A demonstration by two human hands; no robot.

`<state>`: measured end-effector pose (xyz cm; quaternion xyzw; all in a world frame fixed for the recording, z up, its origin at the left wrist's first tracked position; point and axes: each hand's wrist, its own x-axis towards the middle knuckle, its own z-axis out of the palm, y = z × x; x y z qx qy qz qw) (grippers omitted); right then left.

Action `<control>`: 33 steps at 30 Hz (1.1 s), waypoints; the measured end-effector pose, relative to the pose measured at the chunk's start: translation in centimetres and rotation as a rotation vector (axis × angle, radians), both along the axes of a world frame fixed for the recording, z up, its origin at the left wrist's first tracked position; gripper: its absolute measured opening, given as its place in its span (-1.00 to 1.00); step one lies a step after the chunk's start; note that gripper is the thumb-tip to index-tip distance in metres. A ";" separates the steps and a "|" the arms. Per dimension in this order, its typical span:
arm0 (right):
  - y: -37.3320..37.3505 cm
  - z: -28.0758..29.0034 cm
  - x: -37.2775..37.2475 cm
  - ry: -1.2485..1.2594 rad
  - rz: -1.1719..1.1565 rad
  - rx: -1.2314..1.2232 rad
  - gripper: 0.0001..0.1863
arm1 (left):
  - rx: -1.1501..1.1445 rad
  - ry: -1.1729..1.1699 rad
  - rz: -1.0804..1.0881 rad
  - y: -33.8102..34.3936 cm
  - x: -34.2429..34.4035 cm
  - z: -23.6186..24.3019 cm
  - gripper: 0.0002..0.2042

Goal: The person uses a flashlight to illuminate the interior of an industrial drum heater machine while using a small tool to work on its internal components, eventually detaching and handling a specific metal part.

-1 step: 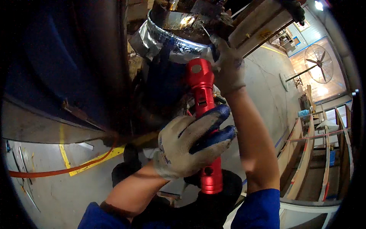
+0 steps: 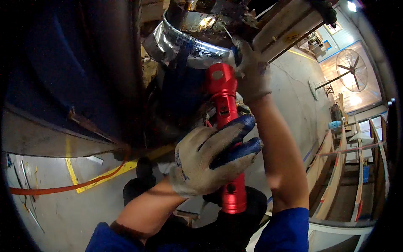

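My left hand [image 2: 214, 157], in a grey work glove with blue-coated fingers, is wrapped round the barrel of a red flashlight [image 2: 224, 86]. The flashlight's head is tilted up and forward. Beyond it, my right hand [image 2: 252, 71], gloved the same way, is closed at the right side of a round metal vessel [image 2: 201, 48] with a shiny, stained rim. A thin pale rod [image 2: 227, 31] sticks out past its fingers over the vessel's opening. The right fingers are partly hidden. A bright patch of light lies on the dirty inner wall.
A large dark blue panel [image 2: 46, 75] stands close on the left. An orange hose [image 2: 63, 191] crosses the floor by a yellow line [image 2: 107, 176]. To the right are a wooden-slatted rack [image 2: 340, 168] and a standing fan [image 2: 351, 69]. A beam [image 2: 289, 27] slants at upper right.
My right hand has shifted slightly, and the thin rod shows a little differently over the vessel. My left hand keeps its grip on the flashlight.
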<state>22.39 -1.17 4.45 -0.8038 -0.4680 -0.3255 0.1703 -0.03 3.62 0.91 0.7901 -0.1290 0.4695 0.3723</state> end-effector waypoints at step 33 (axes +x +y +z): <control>3.3 1.7 6.0 -0.156 0.013 -0.076 -0.79 | 0.012 -0.030 -0.060 -0.3 -0.3 -0.4 -0.54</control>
